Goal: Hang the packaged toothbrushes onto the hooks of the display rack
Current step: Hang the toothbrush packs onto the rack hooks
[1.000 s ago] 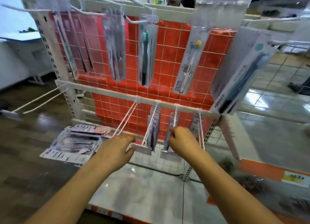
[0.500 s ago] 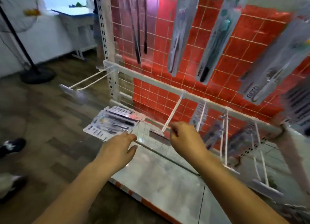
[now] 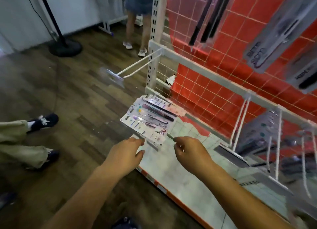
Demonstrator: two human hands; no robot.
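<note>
At frame centre, left hand (image 3: 126, 152) and right hand (image 3: 189, 152) are reaching, loosely curled and holding nothing, toward the fanned toothbrush packs (image 3: 151, 119) overhanging the shelf edge (image 3: 180, 182); a clumsy grab is risking scattering them.

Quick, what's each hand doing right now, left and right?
Left hand: open, fingers reaching to the near edge of the stack of packaged toothbrushes, no clear grip.
Right hand: fingers curled; whether it pinches a pack cannot be told.

— What blocks the way at the rack (image 3: 202, 66)?
— Hooks (image 3: 240, 120) jut from its rail, packs (image 3: 257, 134) hanging on some.
— And open room?
— Its base shelf (image 3: 180, 179), below the hooks, right of the stacked packs (image 3: 151, 117).
</note>
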